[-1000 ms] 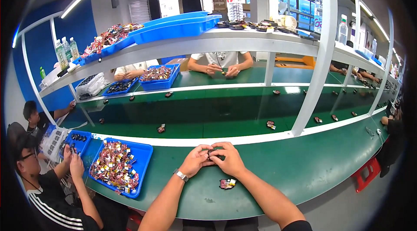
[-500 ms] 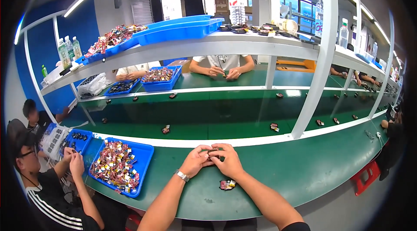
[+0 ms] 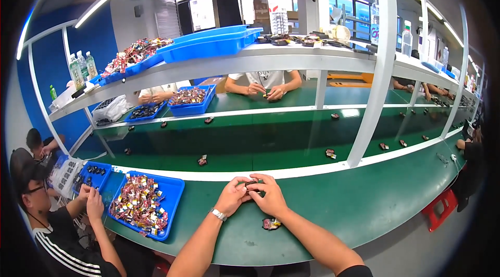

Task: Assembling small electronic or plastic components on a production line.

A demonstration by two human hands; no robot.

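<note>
Both hands meet over the green bench in front of me, around a small dark part (image 3: 251, 185). My left hand (image 3: 233, 196) is closed on its left side, with a metal-band watch at the wrist. From the other side, the fingers and thumb of my right hand (image 3: 270, 197) grip the same part. Fingers cover most of it, so its exact kind cannot be made out. Below my right wrist lies a small dark piece with red and yellow bits (image 3: 271, 224), on the bench and touched by neither hand.
At left stands a blue tray (image 3: 178, 206) heaped with small red, white and yellow pieces. A person (image 3: 57, 225) works beside it. Beyond a white rail (image 3: 291, 171), a green belt (image 3: 281, 149) carries scattered pieces. White posts (image 3: 372, 95) hold a shelf above. Another person's hands (image 3: 268, 92) work across.
The view has shifted slightly. My hands stay together on the dark part, with the fingers moved a little around it. The loose piece still lies below my right wrist.
</note>
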